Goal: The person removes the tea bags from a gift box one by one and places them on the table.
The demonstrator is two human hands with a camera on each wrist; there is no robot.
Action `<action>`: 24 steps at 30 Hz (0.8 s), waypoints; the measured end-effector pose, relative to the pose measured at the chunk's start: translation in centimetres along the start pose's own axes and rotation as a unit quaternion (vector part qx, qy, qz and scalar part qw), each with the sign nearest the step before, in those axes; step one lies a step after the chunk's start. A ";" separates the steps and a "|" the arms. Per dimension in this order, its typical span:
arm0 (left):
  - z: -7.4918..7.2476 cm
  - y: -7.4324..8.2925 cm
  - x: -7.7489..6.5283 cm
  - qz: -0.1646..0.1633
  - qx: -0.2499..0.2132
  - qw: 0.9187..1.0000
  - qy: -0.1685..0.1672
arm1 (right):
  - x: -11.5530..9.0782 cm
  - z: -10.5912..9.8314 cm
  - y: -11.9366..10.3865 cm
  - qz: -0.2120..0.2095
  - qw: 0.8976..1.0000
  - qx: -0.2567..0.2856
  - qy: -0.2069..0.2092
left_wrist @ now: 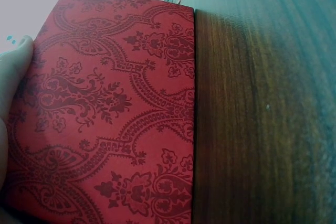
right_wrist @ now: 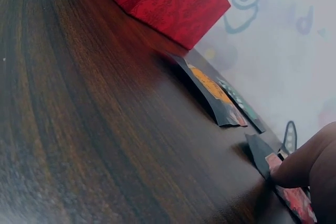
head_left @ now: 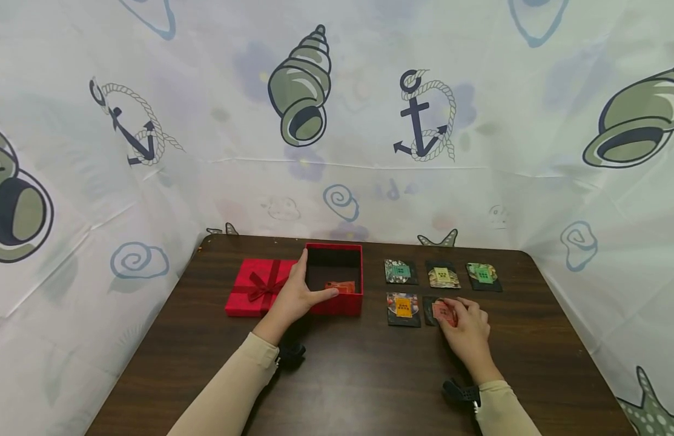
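My left hand (head_left: 294, 297) holds a red gift box (head_left: 337, 306) at its front left corner, fingers along the left wall and thumb over the front rim. The box stands uncovered, with a red-orange packet (head_left: 342, 286) inside. In the left wrist view the patterned wall of the box (left_wrist: 115, 108) fills much of the picture. My right hand (head_left: 470, 333) pinches a small black packet with a red label (head_left: 430, 310) on the table. From the right wrist, the thumb (right_wrist: 310, 163) lies over this packet's face; the other fingers are hidden there.
A red lid with a ribbon bow (head_left: 241, 284) lies left of the box. Beside the pinched packet is an orange-labelled packet (head_left: 404, 309). Behind lie packets with green (head_left: 400, 272), yellow (head_left: 442, 275) and bright green (head_left: 484, 277) labels. A printed cloth (head_left: 369, 200) hangs behind the brown table (head_left: 337, 387).
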State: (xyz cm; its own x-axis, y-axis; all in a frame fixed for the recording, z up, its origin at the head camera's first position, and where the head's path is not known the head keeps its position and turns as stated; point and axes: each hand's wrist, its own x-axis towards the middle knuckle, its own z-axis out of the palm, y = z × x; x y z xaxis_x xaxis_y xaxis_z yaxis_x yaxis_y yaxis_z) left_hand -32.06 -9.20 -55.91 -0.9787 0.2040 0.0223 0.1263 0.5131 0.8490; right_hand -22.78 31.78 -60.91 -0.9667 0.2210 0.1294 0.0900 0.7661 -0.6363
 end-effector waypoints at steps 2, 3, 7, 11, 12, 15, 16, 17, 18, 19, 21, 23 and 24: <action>0.0 0.0 0.0 -0.001 -0.001 1.000 0.000 | 0.0 0.1 0.1 -0.001 1.000 0.011 0.010; 0.0 0.0 0.0 -0.001 -0.001 1.000 0.000 | 0.0 0.2 0.1 0.000 1.000 0.016 0.015; -0.1 0.0 -0.1 -0.003 0.000 1.000 -0.002 | 0.1 0.5 0.3 -0.001 0.999 0.029 0.032; -0.2 0.1 -0.1 -0.003 0.000 1.000 -0.002 | 0.2 0.7 0.3 -0.004 0.999 0.032 0.038; -0.2 0.1 -0.1 -0.003 -0.001 1.000 -0.003 | 0.2 0.7 0.3 -0.005 0.999 0.032 0.037; -0.3 0.2 -0.1 -0.003 0.001 1.000 -0.005 | 0.2 0.7 0.3 -0.001 0.999 0.033 0.035; -0.3 0.1 -0.1 -0.004 0.001 1.000 -0.006 | 0.3 0.7 0.3 0.002 0.999 0.034 0.036; -0.3 0.1 -0.1 -0.004 0.002 1.000 -0.006 | 0.3 0.7 0.3 0.006 0.999 0.037 0.039; -0.3 0.1 0.0 -0.004 0.002 1.000 -0.006 | 0.3 0.7 0.3 0.011 0.998 0.041 0.042; -0.3 0.1 0.0 -0.004 0.002 1.000 -0.006 | 0.3 0.6 0.4 0.017 0.997 0.049 0.049; -0.2 0.0 0.0 -0.004 0.003 1.000 -0.004 | 0.4 0.5 0.4 0.030 0.995 0.070 0.067; -0.1 0.0 0.0 -0.004 0.003 1.000 -0.002 | 0.3 0.3 0.4 0.040 0.990 0.101 0.086; -0.1 0.0 0.1 -0.004 0.002 1.000 -0.002 | 0.3 0.2 0.4 0.045 0.988 0.117 0.095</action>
State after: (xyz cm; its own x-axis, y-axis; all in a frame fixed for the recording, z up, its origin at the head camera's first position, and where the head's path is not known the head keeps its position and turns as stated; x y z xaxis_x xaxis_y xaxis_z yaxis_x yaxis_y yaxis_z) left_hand -32.13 -9.24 -55.86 -0.9789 0.2040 0.0132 0.1193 0.5177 0.8472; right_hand -23.05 32.07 -61.26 -0.8928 0.4084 0.1901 0.0947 0.5828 -0.8071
